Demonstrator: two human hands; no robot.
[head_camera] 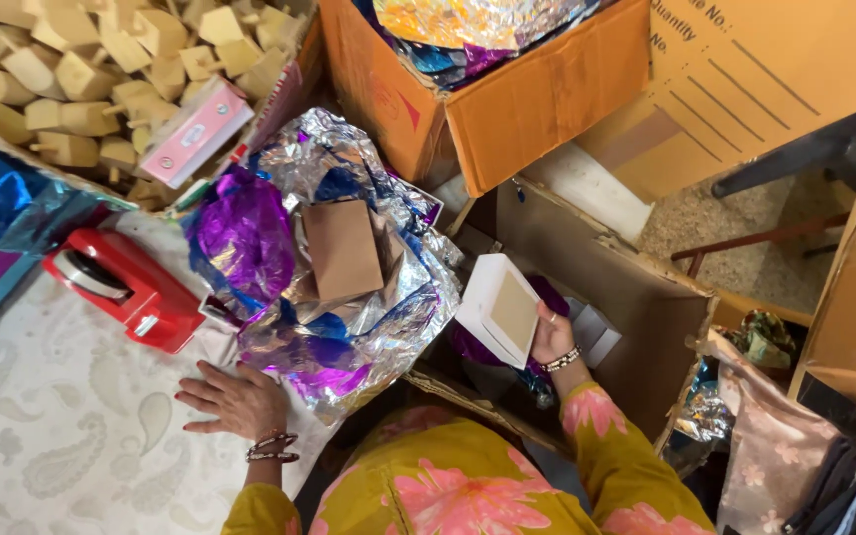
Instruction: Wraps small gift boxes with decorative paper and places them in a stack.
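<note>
Resting flat on the desk (pixel 61 426), the left hand (pixel 233 399) lies palm down with fingers spread, holding nothing, its fingertips pointing left and its knuckles just beside the near edge of a crumpled heap of silver, purple and blue foil (pixel 349 307). On top of that heap sits a small brown cardboard piece (pixel 342 249). The right hand (pixel 551 335) is out to the right, off the desk's edge, closed on the lower corner of a small white box (pixel 496 308) with a tan face, holding it tilted above an open cardboard carton (pixel 626 297) on the floor. Left of the foil a red tape dispenser (pixel 126 287) stands on the patterned desk cover. Farther off, at the far left, a box of small wooden blocks (pixel 101 69) is piled high, and an orange carton (pixel 507 99) holds more shiny foil.
</note>
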